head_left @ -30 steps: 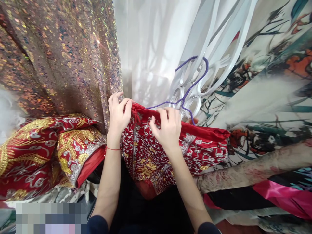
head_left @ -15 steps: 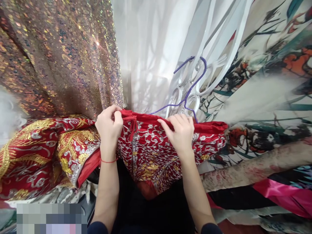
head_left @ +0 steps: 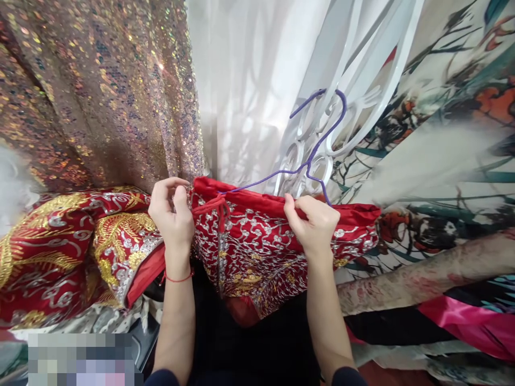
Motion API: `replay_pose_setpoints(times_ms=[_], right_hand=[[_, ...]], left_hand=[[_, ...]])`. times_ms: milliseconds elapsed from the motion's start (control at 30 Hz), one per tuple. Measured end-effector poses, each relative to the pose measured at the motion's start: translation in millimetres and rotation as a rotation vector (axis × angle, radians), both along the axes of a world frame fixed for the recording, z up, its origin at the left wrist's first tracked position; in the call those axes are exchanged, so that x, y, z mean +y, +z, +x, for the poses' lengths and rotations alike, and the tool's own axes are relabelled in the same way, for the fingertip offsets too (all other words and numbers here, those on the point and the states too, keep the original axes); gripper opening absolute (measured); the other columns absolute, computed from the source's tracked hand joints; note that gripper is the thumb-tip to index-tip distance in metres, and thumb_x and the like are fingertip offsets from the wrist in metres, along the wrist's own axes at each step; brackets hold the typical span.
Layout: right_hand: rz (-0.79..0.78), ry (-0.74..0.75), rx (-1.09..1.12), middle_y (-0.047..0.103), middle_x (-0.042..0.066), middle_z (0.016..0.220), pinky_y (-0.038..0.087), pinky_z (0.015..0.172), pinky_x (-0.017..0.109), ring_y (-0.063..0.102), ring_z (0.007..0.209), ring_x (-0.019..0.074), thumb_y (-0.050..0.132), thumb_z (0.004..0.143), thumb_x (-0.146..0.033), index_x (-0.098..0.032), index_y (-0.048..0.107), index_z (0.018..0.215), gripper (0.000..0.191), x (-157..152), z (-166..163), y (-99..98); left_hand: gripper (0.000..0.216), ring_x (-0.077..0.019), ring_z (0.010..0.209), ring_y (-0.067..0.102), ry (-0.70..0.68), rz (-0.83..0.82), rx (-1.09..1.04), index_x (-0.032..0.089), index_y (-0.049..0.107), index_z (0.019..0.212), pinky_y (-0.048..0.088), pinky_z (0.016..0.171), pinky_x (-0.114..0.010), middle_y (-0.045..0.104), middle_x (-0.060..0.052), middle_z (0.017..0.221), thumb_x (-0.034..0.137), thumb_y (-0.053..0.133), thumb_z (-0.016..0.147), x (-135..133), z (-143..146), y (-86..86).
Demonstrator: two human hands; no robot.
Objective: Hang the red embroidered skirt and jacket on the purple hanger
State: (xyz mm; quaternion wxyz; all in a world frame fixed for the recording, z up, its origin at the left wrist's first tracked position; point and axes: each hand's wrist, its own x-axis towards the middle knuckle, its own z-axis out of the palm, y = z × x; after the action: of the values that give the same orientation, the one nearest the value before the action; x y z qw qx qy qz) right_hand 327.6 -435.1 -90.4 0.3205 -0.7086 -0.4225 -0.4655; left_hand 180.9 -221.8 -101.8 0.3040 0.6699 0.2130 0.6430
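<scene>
A red skirt [head_left: 257, 252] with silver and gold embroidery lies across in front of me, its plain red waistband [head_left: 261, 202] uppermost. My left hand [head_left: 172, 214], fingers curled, is at the left end of the waistband. A red drawstring [head_left: 207, 205] runs taut from a knot on the skirt's front to this hand; the exact grip is hidden. My right hand [head_left: 311, 222] pinches the waistband right of the middle, thumb on top. A purple hanger [head_left: 309, 158] hooks over a white scrollwork frame, and its lower part goes down into the waist opening.
To the left lies another red garment [head_left: 48, 252] with gold embroidery. A sequined cloth [head_left: 120, 91] hangs behind it. White curved metalwork [head_left: 362, 107] stands at the back, and floral fabric [head_left: 426, 214] hangs on the right above pink and black cloth [head_left: 470, 321].
My left hand has moved off the waistband edge slightly left and down, and the drawstring now stretches toward it. My right hand has slid right along the waistband and closed into a pinch.
</scene>
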Motion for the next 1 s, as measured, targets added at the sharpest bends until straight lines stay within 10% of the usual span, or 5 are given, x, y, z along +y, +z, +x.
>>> replay_pose_setpoints(times_ms=[267,633,733,867,1000], right_hand=[[0.012,0.017,-0.028,0.032,-0.006,0.048,0.025,0.051,0.027,0.025,0.048,0.009,0.055,0.097,-0.023,-0.021,0.034,0.053,0.048,6,0,1.0],[0.133,-0.014,-0.19,0.063,0.003,0.068,0.045,0.064,0.032,0.057,0.069,0.0179,0.062,0.089,-0.02,-0.023,0.058,0.073,0.017,21,-39,-4.6],[0.041,0.121,0.035,0.067,0.002,0.071,0.047,0.061,0.029,0.059,0.063,0.0147,0.06,0.092,-0.02,-0.022,0.065,0.09,0.005,40,-70,-12.0],[-0.068,0.449,0.567,0.071,0.001,0.092,0.052,0.058,0.023,0.057,0.055,0.0085,0.056,0.094,-0.023,-0.022,0.057,0.132,0.038,65,-80,-13.2],[-0.035,0.716,0.632,0.073,0.004,0.111,0.058,0.077,0.027,0.069,0.087,0.0137,0.052,0.093,-0.014,-0.025,0.066,0.122,0.034,76,-70,-8.6]], left_hand=[[0.027,-0.0125,0.075,0.062,-0.417,-0.161,0.13,0.021,0.066,0.095,0.048,0.066,-0.024,0.065,0.0,0.082,0.044,0.071,0.084,-17,0,-10.6],[0.015,-0.0119,0.076,0.067,-0.259,-0.108,0.065,0.021,0.069,0.09,0.053,0.074,-0.025,0.071,0.001,0.086,0.035,0.073,0.086,-30,3,-1.8],[0.012,-0.0148,0.081,0.067,-0.175,0.052,0.105,0.022,0.07,0.093,0.054,0.08,-0.03,0.072,-0.001,0.09,0.033,0.07,0.089,-36,-1,-2.6],[0.007,-0.0186,0.087,0.066,-0.068,0.345,0.156,0.026,0.071,0.094,0.051,0.084,-0.036,0.073,-0.002,0.091,0.027,0.072,0.088,-37,-10,-2.4],[0.018,-0.0204,0.092,0.066,-0.129,0.542,0.176,0.03,0.069,0.1,0.05,0.088,-0.039,0.074,-0.001,0.096,0.022,0.074,0.084,-35,-17,-3.7]])
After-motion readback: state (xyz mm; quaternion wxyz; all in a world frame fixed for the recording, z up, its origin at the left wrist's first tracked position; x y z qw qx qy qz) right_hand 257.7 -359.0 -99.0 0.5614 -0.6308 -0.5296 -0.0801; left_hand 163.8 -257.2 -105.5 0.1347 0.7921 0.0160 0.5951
